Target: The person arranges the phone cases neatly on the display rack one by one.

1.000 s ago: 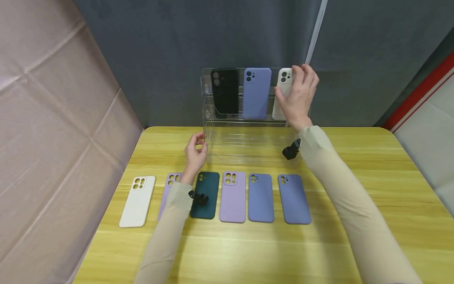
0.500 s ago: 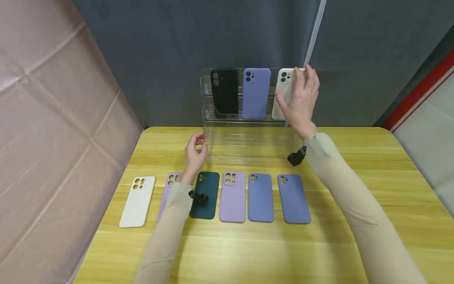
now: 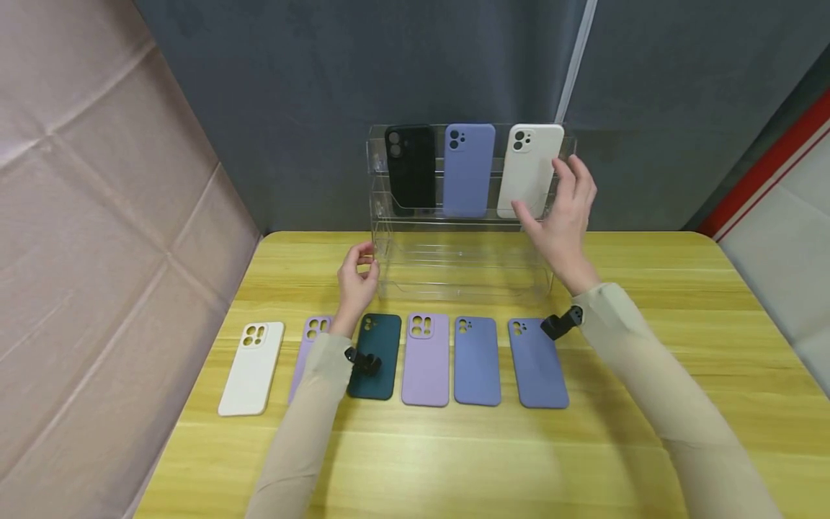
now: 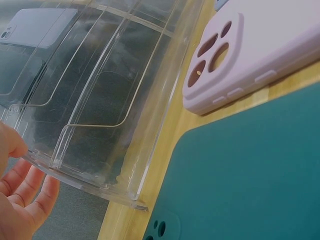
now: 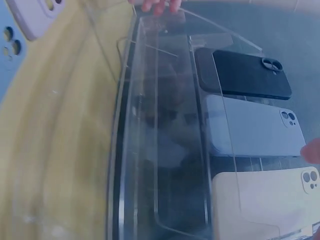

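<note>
A clear acrylic display rack [image 3: 454,292] stands at the back of the table. My left hand [image 3: 357,282] pinches its left side panel; in the left wrist view the thumb and fingers [image 4: 31,187] lie on either side of the panel's edge. On the top tier lean a black phone case [image 3: 412,173], a violet-blue phone case [image 3: 470,176] and, at the right end, a white phone case [image 3: 528,169]. My right hand [image 3: 565,227] is spread just right of the white case, thumb and fingers apart, with nothing in its grasp.
Along the table before the rack lie a white case [image 3: 251,369], a lilac case [image 3: 305,353] partly under the left sleeve, a dark green case [image 3: 382,371], another lilac case [image 3: 425,367] and two blue-violet cases [image 3: 477,367]. A grey curtain [image 3: 311,108] hangs behind.
My right hand has left the white case on the top tier, moving down and right, so more of the case shows. The left hand stays on the rack.
</note>
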`<state>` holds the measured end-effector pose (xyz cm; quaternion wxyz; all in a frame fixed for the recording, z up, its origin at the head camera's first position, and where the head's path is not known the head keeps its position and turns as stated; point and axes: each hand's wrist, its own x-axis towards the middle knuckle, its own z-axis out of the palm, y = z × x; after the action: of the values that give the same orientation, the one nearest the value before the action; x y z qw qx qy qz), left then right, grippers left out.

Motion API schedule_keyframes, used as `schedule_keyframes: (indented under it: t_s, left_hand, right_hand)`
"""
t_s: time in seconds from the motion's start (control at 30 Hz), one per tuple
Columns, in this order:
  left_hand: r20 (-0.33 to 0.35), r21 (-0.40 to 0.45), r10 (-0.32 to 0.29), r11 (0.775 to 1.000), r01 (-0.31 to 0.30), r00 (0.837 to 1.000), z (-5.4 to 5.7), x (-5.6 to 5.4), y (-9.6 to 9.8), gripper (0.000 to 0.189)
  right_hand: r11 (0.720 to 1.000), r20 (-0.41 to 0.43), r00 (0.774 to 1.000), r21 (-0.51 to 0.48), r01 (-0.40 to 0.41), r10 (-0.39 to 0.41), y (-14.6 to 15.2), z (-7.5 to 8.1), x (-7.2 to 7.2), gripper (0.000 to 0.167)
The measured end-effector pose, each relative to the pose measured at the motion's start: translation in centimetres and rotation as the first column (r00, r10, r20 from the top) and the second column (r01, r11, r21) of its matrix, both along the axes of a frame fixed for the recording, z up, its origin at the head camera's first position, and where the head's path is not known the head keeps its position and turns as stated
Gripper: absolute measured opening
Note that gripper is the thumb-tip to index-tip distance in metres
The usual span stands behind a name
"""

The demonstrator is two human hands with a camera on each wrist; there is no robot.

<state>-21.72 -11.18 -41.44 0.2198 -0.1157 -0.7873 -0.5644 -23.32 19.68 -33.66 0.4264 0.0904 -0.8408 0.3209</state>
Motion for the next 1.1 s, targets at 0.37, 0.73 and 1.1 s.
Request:
schedule_keyframes:
  t_s: [0.37,0.73,1.1]
  left_hand:
    - [-0.007,-0.005,-0.002,1.000,0.002,1.000,0.0,0.0,0.0,0.031]
    - [-0.006,0.001,-0.005,1.000,0.005,1.000,-0.2,-0.2,-0.1,0.030]
    - [0.003,-0.008,-0.002,1.000,0.002,1.000,-0.1,-0.2,0.0,0.030]
  right_hand:
    - [0.998,0.039,0.997,-0.015,-0.063,0.063,0.8,-2.9,3.0,0.070]
    - [0.994,0.171,0.982,-0.088,-0.068,0.082,1.4,-6.0,6.0,0.075]
    - [0.995,0.207,0.974,-0.066,-0.079,0.091,1.7,-9.1,8.4,0.075]
